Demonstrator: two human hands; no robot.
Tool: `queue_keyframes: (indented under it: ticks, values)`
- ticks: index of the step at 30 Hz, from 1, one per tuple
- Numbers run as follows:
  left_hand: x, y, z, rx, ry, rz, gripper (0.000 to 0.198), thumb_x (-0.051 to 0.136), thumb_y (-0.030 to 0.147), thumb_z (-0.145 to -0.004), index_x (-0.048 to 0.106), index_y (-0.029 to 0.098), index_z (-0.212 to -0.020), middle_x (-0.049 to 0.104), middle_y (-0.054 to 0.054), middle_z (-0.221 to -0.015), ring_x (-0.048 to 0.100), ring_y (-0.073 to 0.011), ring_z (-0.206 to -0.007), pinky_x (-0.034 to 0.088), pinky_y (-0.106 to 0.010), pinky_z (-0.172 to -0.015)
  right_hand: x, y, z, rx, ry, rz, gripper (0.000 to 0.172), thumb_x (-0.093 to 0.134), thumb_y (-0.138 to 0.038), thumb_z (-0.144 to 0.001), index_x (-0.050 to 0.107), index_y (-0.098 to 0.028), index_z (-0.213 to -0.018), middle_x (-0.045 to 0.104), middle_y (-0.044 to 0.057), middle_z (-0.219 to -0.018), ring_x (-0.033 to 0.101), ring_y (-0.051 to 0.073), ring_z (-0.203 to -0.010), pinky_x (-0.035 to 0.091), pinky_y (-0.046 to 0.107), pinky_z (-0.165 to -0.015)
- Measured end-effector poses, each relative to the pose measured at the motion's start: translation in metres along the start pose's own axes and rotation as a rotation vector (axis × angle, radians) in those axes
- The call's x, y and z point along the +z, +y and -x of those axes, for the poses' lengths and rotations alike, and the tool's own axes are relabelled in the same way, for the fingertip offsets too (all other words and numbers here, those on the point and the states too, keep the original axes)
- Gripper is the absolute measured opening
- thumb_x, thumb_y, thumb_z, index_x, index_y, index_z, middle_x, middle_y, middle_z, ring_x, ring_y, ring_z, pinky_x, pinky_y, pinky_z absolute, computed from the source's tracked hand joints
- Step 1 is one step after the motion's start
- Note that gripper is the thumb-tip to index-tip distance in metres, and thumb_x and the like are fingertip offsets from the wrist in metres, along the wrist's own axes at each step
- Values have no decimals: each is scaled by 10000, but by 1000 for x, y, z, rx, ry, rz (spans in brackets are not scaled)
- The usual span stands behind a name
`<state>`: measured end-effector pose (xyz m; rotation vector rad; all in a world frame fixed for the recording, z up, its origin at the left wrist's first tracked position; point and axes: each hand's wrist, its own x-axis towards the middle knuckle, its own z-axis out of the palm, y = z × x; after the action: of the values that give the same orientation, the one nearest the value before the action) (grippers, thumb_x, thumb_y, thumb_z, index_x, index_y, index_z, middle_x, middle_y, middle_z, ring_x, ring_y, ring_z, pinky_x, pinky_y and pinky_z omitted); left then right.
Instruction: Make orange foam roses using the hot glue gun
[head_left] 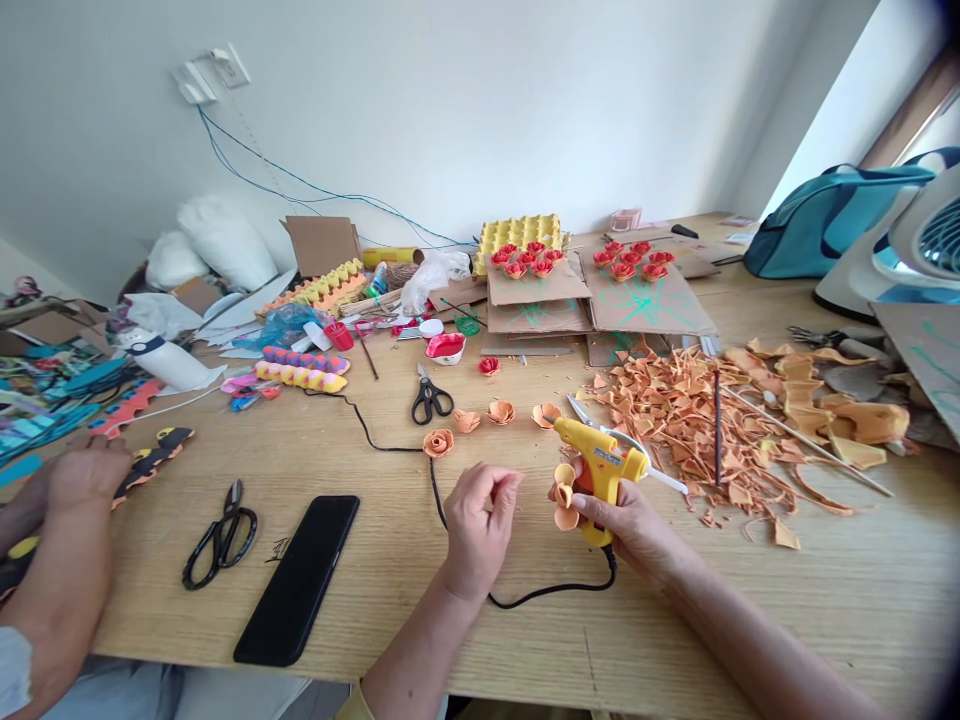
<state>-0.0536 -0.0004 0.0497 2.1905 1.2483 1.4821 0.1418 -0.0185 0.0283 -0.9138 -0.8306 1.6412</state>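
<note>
The right hand [634, 525] grips the glue gun [600, 455] and, just left of it, a flower [564, 496]; farther left, the left hand [478, 510] curls its fingers closed, nothing visible inside. Best keep the nozzle [549, 420] off skin.

The right hand [628, 522] holds a glue gun [600, 458] and an orange flower [564, 498]; the left hand [482, 518], curled, is near them.
</note>
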Motion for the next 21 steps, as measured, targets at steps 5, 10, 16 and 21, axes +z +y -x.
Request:
queue_keyframes:
  ticks: [5, 10, 16, 21]
  values:
    - [-2, 1, -8, 20, -82, 162, 142, 602, 236, -950, 599, 186, -817, 602, -12, -755, 576, -144, -709, 475, -258, -647, 0, -3, 1, 7, -62, 12, 406, 898, -431, -694, 638, -227, -931, 714, 19, -830, 629, 159, -688, 450, 282, -641]
    - [3, 6, -8, 171, -311, 281, 324, 591, 144, -926, 625, 237, -1235, 659, -103, -1181, 631, -221, -1057, 553, -353, -845, 3, -8, 3, 16, -89, 41, 429, 879, -512, -687, 629, -217, -871, 640, -25, -674, 538, 120, -553, 392, 258, -553]
    - [8, 4, -4, 168, -290, 253, 241, 602, 80, -899, 651, 217, -1092, 694, -52, -970, 647, -191, -929, 542, -345, -854, 3, -6, 2, 2, -28, 168, 464, 761, -645, -756, 628, -202, -796, 607, -9, -605, 515, 138, -544, 367, 275, -540]
    - [13, -2, -1, -24, -240, 95, 191, 602, 65, -873, 654, 196, -1003, 651, -49, -902, 613, -186, -844, 527, -335, -799, -3, -15, 8, -48, 130, 404, 535, 713, -709, -755, 686, -214, -957, 660, 28, -737, 544, 183, -636, 429, 322, -593]
